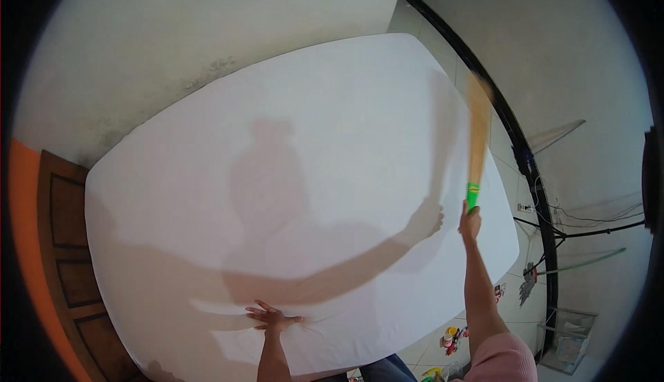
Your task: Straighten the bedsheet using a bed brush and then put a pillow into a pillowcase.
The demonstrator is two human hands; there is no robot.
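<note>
My right hand (470, 222) grips the green handle of a bristle bed broom (478, 140), held up with its blurred straw tips pointing away from me. The broom is over the right side of a mattress with a white fitted sheet (353, 122). Fingers spread, my left hand (272, 319) presses on the sheet near its front edge, and small creases run out from the thumb. Shadows of my head, arm and the broom fall across the sheet.
A stained wall (207, 24) borders the mattress's far left side. At left stands a wooden door (70, 216). On the tiled floor at right are a grey mop (528, 281), a wire basket (568, 338) and small colourful items (450, 339). Cables (596, 218) hang along the right wall.
</note>
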